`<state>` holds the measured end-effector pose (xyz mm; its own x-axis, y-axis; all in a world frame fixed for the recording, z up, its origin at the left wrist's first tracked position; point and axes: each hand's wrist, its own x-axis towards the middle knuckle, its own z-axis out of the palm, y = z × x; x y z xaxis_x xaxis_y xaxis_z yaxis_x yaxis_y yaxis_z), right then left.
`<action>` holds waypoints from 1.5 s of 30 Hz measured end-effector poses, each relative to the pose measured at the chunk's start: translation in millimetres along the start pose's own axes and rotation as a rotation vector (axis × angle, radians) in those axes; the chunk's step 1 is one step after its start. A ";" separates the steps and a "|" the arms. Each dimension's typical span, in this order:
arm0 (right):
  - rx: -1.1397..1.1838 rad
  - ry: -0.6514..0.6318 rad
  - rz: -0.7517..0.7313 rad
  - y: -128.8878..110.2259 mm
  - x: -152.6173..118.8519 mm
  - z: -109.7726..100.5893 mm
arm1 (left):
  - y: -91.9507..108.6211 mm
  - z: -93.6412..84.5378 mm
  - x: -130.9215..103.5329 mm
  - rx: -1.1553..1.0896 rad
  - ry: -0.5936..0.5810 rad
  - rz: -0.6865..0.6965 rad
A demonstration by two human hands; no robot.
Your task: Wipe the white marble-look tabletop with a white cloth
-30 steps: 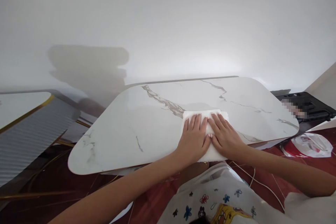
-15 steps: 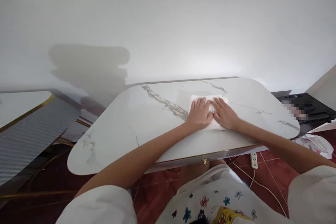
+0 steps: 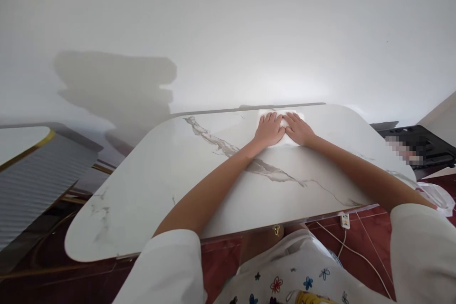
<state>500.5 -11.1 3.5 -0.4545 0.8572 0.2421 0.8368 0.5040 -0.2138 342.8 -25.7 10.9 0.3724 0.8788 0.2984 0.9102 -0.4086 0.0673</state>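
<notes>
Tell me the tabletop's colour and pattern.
White marble tabletop with grey veins, clearest in the head view.

One cloth (image 3: 289, 138), two tables (image 3: 199, 185), two hands (image 3: 270, 129).

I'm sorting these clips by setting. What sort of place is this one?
Probably a room in a home: a marble-look table against a plain white wall, red floor tiles with a power strip. Both hands press a white cloth flat on the table.

White cloth (image 3: 285, 116) mostly hidden under hands
</notes>
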 end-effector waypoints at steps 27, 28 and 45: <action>0.069 0.097 0.053 59.8 67.2 11.5 | -20.6 25.9 85.0 -0.011 0.021 0.024; 0.064 0.089 0.062 58.9 66.3 11.1 | -20.4 25.6 83.5 -0.010 0.027 0.025; 0.020 0.061 0.067 12.1 5.5 3.9 | 2.1 8.2 15.9 0.020 0.015 0.002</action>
<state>506.9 0.1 -1.5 -0.3774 0.8816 0.2835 0.8584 0.4479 -0.2501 352.1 -10.5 8.0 0.3718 0.8740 0.3130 0.9128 -0.4055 0.0481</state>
